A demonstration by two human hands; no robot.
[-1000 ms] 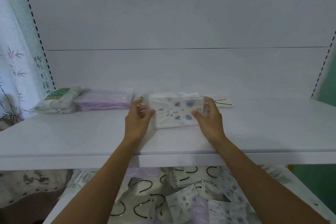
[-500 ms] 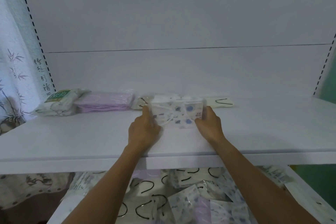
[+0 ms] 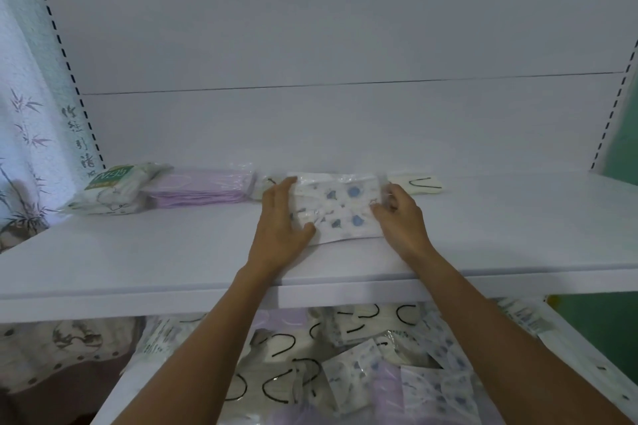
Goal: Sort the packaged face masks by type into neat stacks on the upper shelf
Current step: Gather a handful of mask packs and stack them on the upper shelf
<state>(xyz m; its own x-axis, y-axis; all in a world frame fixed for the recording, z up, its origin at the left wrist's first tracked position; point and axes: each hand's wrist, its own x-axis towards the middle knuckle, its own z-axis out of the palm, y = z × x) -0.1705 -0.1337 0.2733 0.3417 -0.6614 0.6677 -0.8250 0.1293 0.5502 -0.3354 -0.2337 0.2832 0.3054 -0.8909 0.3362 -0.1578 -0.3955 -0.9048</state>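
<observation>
Smooth, matt white upper shelf (image 3: pixel 138 252), same dull finish on the back wall (image 3: pixel 345 28) behind it. On the shelf, clear shiny plastic round the blue-dotted mask pack (image 3: pixel 340 207), thin glossy wrap over the soft purple masks (image 3: pixel 203 188), crinkly plastic on the green-label pack (image 3: pixel 110 190). Left of the shelf, thin printed cloth curtain (image 3: pixel 24 148). Under the shelf, more shiny mask wrappers (image 3: pixel 348 376).

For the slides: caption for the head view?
Left hand presses and right hand grips a blue-patterned mask stack on the upper shelf, near a purple stack and a green-labelled pack.
</observation>
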